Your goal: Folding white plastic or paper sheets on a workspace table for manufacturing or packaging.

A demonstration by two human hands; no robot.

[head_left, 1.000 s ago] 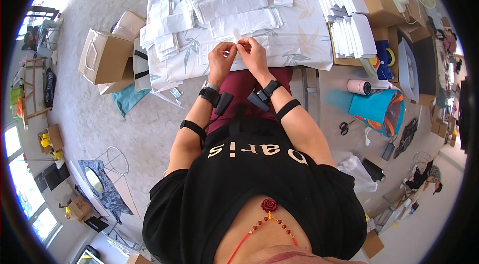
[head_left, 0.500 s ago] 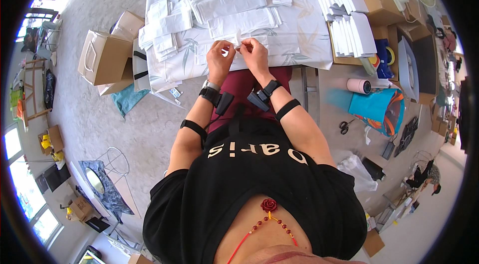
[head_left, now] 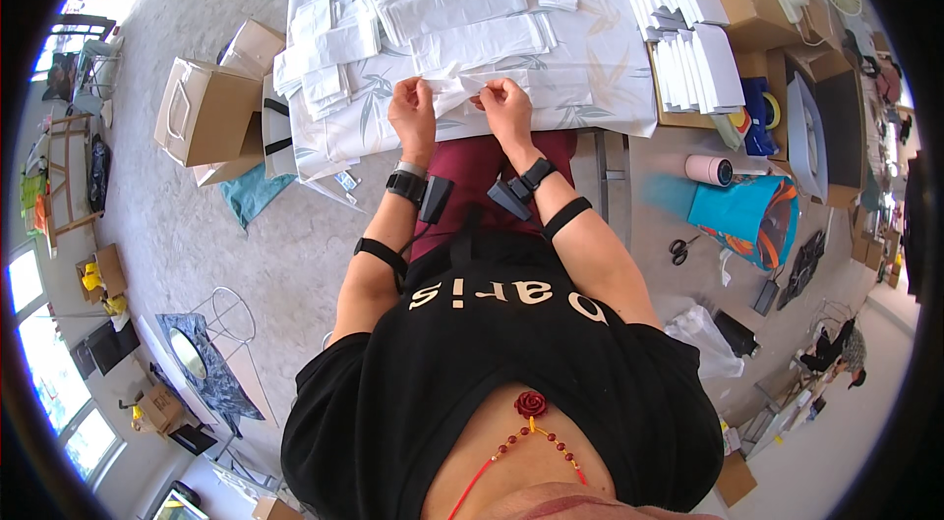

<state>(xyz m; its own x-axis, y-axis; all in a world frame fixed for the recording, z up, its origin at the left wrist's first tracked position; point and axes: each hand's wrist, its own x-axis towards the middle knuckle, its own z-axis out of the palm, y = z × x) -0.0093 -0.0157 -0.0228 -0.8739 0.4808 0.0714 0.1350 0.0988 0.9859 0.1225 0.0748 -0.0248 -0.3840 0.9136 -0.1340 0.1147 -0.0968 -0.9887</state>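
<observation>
- Left hand [head_left: 413, 109] and right hand [head_left: 505, 107] reach forward side by side, near each other but apart.
- Both are knuckles-up, fingers curled and pinched closed at the tips.
- Both forearms are bare, angling inward from the elbows.
- Each wrist wears a black band, with another strap higher up each forearm.

Matt white paper sheet [head_left: 462, 87]; cardboard boxes [head_left: 202, 112]

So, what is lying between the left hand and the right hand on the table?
In the head view, a small white folded piece spans the gap between the left hand and the right hand; both pinch it over the patterned tablecloth.
</observation>
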